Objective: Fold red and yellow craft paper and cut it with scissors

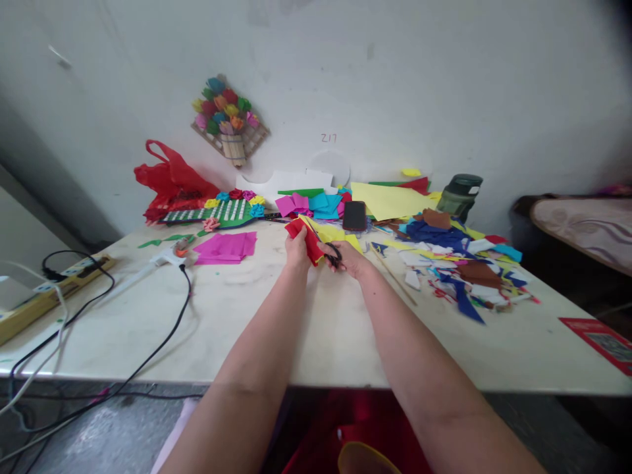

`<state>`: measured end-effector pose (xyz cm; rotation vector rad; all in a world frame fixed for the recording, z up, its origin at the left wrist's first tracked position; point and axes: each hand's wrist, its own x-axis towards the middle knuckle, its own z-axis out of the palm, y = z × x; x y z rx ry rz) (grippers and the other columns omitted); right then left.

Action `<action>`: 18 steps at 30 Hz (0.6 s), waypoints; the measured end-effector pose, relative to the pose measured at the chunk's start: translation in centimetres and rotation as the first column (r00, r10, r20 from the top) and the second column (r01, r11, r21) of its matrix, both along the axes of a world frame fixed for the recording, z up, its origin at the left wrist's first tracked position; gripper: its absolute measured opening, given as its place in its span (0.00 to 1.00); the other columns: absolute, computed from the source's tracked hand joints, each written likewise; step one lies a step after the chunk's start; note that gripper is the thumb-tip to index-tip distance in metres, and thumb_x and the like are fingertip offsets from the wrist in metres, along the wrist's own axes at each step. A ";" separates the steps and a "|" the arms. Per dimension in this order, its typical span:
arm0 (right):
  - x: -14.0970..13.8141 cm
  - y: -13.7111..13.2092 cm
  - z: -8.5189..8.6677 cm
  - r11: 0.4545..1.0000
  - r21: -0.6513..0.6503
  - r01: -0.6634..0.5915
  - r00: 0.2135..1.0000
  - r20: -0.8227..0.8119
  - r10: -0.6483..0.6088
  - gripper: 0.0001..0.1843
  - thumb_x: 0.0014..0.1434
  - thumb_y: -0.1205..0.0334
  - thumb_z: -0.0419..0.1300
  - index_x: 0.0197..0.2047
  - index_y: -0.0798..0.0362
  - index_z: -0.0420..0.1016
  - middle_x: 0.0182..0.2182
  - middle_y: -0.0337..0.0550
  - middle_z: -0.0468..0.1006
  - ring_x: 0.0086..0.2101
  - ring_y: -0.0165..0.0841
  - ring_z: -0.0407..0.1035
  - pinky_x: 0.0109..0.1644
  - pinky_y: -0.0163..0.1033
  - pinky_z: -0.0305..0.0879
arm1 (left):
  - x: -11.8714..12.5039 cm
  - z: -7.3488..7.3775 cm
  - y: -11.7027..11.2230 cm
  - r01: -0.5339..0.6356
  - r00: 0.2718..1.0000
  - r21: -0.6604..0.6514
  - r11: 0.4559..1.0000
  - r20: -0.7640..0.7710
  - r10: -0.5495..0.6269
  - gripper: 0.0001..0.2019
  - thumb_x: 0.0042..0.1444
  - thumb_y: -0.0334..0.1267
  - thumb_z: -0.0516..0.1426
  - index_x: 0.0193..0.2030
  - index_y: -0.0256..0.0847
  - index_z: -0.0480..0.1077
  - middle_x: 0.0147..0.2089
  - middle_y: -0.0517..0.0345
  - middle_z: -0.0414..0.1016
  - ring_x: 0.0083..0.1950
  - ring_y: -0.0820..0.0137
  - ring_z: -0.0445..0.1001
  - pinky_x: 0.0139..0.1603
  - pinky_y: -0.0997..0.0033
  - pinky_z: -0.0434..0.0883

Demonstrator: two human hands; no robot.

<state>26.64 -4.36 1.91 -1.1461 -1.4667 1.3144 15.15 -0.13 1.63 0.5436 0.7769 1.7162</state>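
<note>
Bare forearms (251, 368) reach in from the bottom, nearly straight, crossing the front edge of the white table (237, 316) and converging inward. Left of them a black cable (189, 289) runs down toward that edge; near the right corner lies a red card (600, 342). Pale tabletop spreads along both arms, leaving them room sideways.

Farther in, the 2 hands come close together. Fingers of the left hand (296, 249) are closed on red paper (311, 243), with yellow paper (328, 230) showing behind it. The right hand (346, 257), turned inward, grips black-handled scissors (334, 253); whether their blades touch the paper, I cannot tell. Just right of it lies a thin stick (396, 278), then heaped scraps (476, 270) that crowd that side. Magenta sheets (226, 247) lie to the left.

Beyond the hands, a phone (354, 216), a green bottle (460, 196) and a red bag (178, 176) line the back, under a wall-hung flower ornament (228, 112).
</note>
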 end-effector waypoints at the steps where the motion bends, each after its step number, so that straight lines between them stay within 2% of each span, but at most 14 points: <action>1: 0.1 0.0 0.0 1.000 0.000 -0.007 1.000 -0.003 0.007 0.21 0.46 0.47 0.63 0.22 0.56 0.63 0.13 0.35 0.68 0.11 0.22 0.60 0.10 0.25 0.42 | -0.1 0.0 0.1 -0.020 1.000 0.001 1.000 -0.005 0.020 0.07 0.43 0.33 0.59 0.31 0.36 0.67 0.24 0.59 0.69 0.25 0.72 0.70 0.32 0.69 0.69; 4: 0.4 -0.3 0.4 0.996 -0.028 -0.080 0.997 0.009 0.080 0.20 0.49 0.47 0.61 0.23 0.57 0.65 0.13 0.38 0.70 0.11 0.23 0.61 0.09 0.26 0.43 | -0.4 -0.1 0.3 -0.076 0.997 0.006 0.997 -0.014 0.076 0.07 0.44 0.33 0.58 0.31 0.37 0.66 0.24 0.60 0.69 0.25 0.73 0.69 0.31 0.71 0.69; 10: 1.1 -1.2 1.8 0.975 -0.105 -0.193 0.977 0.069 0.201 0.21 0.54 0.48 0.57 0.35 0.60 0.71 0.15 0.42 0.73 0.12 0.26 0.64 0.10 0.26 0.46 | -1.4 -0.1 0.6 -0.126 0.989 -0.031 0.991 -0.076 0.124 0.07 0.44 0.35 0.59 0.32 0.38 0.66 0.27 0.60 0.70 0.27 0.71 0.71 0.34 0.68 0.69; 18: 2.7 -1.1 2.0 0.971 -0.106 -0.216 0.969 0.096 0.226 0.21 0.52 0.49 0.58 0.34 0.62 0.72 0.13 0.41 0.72 0.11 0.26 0.63 0.11 0.27 0.45 | -2.1 0.2 0.3 -0.020 0.981 0.005 1.000 -0.195 0.021 0.11 0.40 0.38 0.62 0.31 0.37 0.67 0.25 0.59 0.69 0.25 0.72 0.69 0.29 0.71 0.67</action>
